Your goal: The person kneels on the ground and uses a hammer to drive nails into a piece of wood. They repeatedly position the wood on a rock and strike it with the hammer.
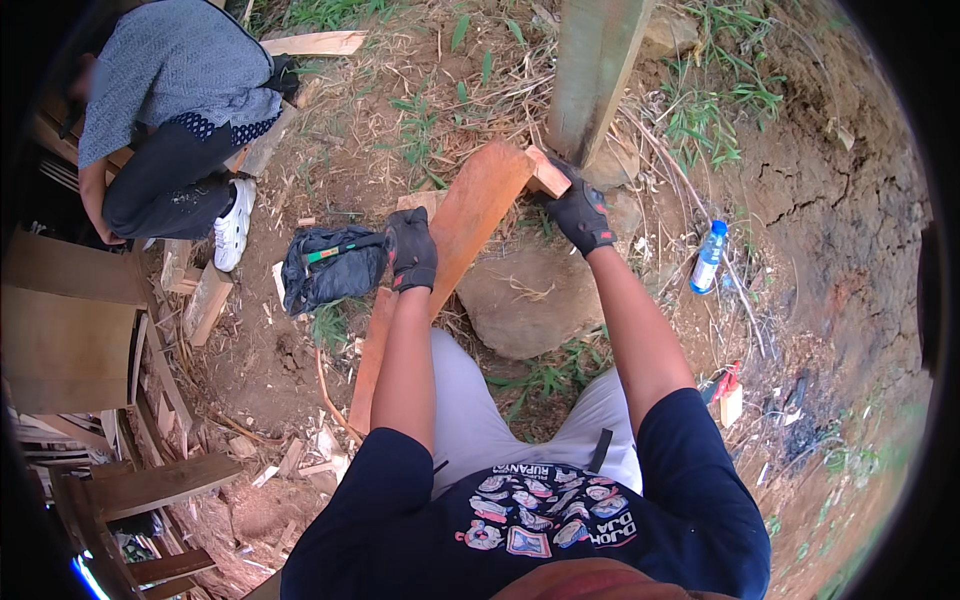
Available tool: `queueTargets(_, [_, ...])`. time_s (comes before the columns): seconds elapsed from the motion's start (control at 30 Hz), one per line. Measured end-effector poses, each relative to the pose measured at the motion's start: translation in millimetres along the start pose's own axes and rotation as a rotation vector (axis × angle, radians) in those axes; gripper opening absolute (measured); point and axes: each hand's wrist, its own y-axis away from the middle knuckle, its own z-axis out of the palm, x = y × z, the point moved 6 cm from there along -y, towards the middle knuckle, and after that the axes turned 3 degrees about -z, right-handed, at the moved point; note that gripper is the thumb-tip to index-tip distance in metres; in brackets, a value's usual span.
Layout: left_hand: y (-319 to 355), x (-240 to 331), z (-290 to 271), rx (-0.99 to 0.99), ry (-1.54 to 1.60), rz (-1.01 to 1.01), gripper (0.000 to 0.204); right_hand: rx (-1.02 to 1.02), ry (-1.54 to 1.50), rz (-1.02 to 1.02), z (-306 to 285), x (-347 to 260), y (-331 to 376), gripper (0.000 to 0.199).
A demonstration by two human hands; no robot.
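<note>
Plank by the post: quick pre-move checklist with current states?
1. Left hand gripping the plank at its left edge: ok, gloved fingers wrap it.
2. Right hand on the small wood block at the plank's top end: ok, touching it.
3. Plank's top end against the post: cannot tell, the block and glove cover the contact.
4. Plank's lower end seated on the ground: cannot tell, the left forearm hides part of it.
5. Other person apart from the plank: ok, crouched at upper left.
6. Black bag beside the left hand: not ok, it lies close to the plank.
</note>
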Motion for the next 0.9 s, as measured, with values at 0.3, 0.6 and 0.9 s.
queueTargets(0.3, [15.0,12.5,44.1,-0.066,-0.015,-0.051,0.033,0.076,-0.026,-0.056,16.7,6.2,0.2,0.051])
queueTargets(0.6, [17.6,-4.4,45.9,-0.032,0.04,-0.039,0.032,0.079,-0.036,-0.097,20.6,28.3,-10.1,0.051])
queueTargets(0.9, [18.9,-3.7,49.6,-0.03,0.012,-0.05,0.032,0.038,-0.007,-0.019,35.8,30.8,-8.3,0.056])
